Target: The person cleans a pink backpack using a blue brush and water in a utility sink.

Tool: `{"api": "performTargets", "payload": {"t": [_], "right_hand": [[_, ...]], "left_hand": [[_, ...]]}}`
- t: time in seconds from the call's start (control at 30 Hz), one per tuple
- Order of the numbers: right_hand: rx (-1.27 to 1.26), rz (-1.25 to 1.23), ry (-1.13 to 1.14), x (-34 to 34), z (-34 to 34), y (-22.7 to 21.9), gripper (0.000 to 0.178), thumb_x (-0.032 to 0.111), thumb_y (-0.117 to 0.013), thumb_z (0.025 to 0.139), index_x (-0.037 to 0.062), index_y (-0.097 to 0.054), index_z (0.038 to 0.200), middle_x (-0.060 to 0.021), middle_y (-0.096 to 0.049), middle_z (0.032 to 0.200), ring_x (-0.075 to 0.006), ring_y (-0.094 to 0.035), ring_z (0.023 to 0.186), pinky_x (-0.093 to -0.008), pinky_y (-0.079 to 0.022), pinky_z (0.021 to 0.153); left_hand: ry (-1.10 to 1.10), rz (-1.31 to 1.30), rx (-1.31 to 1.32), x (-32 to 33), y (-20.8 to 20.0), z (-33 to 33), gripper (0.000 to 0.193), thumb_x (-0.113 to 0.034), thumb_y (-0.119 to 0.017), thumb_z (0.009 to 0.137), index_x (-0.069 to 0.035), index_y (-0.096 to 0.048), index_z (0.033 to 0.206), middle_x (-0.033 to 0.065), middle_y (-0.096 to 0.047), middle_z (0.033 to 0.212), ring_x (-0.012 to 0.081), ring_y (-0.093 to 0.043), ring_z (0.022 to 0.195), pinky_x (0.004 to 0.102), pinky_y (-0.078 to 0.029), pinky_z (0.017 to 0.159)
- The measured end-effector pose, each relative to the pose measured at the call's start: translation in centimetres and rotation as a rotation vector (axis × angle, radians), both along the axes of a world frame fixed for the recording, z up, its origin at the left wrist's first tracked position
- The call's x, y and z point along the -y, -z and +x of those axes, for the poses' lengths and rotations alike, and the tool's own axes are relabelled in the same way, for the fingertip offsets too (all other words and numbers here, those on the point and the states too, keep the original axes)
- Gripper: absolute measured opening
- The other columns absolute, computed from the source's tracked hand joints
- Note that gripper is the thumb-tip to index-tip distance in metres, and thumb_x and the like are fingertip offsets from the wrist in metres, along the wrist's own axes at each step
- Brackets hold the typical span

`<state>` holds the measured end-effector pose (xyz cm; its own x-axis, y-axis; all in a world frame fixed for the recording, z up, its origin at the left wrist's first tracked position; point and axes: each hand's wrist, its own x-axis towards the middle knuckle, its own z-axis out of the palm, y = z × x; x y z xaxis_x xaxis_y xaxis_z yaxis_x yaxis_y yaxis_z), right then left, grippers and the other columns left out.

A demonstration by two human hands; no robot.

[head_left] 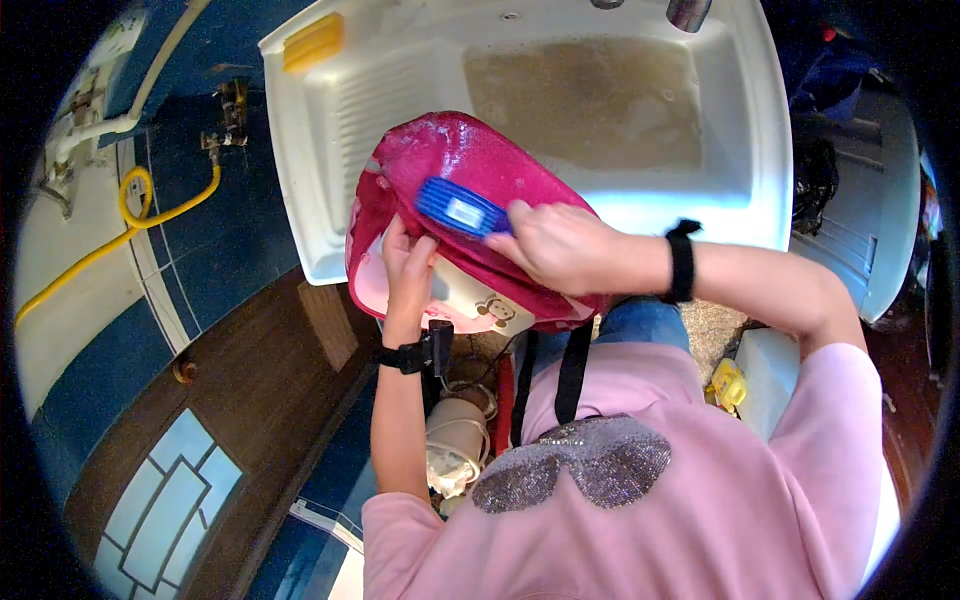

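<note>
A magenta backpack [520,170] with a pale front panel bearing a cartoon animal rests on the near edge of a white laundry sink [620,190]. Wet-looking foam streaks its upper side. My right hand [565,248] grips a blue scrub brush [450,207] and holds it against the magenta fabric; its bristles are hidden underneath. Closed on the bag's near left side, my left hand [408,262] pinches a fold of the cloth by the pale panel. Black straps [573,375] hang from the bag toward my lap.
Cloudy brownish water [590,105] fills the basin. A yellow soap bar [313,42] sits at the sink's far left corner, and a metal tap [688,12] at the back. A yellow hose [135,225] runs along the left wall. A yellow bottle [728,384] stands low at right.
</note>
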<state>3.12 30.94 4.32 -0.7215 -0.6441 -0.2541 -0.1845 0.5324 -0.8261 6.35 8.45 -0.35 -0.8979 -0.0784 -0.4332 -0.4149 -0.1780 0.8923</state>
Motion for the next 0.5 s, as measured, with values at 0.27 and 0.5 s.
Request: {"api": "performTargets", "payload": {"t": [0.27,0.5], "right_hand": [[-0.447,-0.247,-0.047,4.9,-5.9,1.8,0.040,0.029,-0.044,0.089,-0.0073,-0.047,0.074,-0.0261,-0.053,0.060,-0.0403,-0.054,0.057,-0.0461,-0.041,0.049],[-0.048,0.152,-0.001,-0.4,2.4,0.0,0.036,0.029,-0.045,0.088,-0.0061,-0.043,0.081,-0.0244,-0.053,0.056,-0.0407,-0.056,0.056,-0.0471,-0.043,0.049]], "left_hand": [[0.066,-0.044,-0.053,-1.2,-0.4,-1.1,0.038,0.002,-0.045,0.079,0.002,-0.044,0.117,0.0061,-0.053,0.108,0.0136,-0.051,0.098,0.0251,-0.041,0.085],[0.046,0.033,-0.007,-0.9,-0.2,-1.2,0.040,0.002,-0.047,0.077,0.002,-0.044,0.116,0.0081,-0.056,0.105,0.0144,-0.055,0.094,0.0269,-0.042,0.084]]}}
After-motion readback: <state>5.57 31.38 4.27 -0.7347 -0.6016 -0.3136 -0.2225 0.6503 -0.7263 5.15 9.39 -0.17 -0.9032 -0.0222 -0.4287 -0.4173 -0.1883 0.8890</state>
